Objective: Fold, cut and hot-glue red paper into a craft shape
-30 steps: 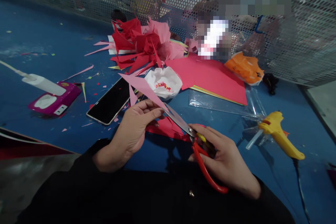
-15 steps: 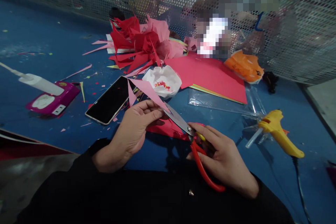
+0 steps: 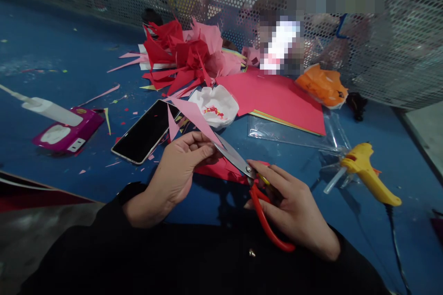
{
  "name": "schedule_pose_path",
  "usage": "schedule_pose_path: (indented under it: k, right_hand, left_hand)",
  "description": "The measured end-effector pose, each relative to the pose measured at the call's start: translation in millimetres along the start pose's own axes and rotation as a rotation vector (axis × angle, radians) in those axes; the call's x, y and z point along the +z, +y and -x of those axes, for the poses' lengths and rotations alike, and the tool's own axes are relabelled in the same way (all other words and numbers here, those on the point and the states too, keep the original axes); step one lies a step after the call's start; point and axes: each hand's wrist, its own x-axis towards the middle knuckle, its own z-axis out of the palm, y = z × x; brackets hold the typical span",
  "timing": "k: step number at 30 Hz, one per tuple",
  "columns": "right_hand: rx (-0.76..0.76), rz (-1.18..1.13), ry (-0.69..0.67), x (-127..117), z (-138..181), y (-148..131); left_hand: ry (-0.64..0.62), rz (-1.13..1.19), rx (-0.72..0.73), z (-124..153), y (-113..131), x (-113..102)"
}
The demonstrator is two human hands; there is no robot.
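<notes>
My left hand (image 3: 176,170) pinches a pink paper piece (image 3: 192,115) with long pointed tips, held just above the blue table (image 3: 51,46). My right hand (image 3: 294,207) grips red-handled scissors (image 3: 258,198), fingers through the loops. The steel blades (image 3: 231,156) point up-left and meet the pink paper at my left fingertips. A red paper scrap (image 3: 221,170) lies on the table under the blades.
A black phone (image 3: 145,131) lies left of my hands, beside a magenta wipes pack (image 3: 65,131) with a white charger on it. Behind are a heap of red and pink cuttings (image 3: 183,55), a white crumpled bag (image 3: 216,106), red card sheets (image 3: 277,97), a yellow glue gun (image 3: 368,173) and mesh partitions (image 3: 398,46).
The pink paper has swung down and in toward my left hand, its tip shifting right. The scissors' handles have drawn a little closer together. Both hands stay in nearly the same place.
</notes>
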Motion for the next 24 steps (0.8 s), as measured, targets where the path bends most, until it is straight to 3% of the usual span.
schedule_pose_path:
  k: [16,24]
  right_hand:
    - [-0.008,0.018,0.016,0.1,-0.1,0.7]
    - [-0.01,0.016,0.024,-1.5,0.2,0.7]
  left_hand:
    - [-0.064,-0.028,-0.026,-2.0,-2.2,-1.8]
    - [-0.027,-0.048,0.016,-0.4,-2.8,-1.6]
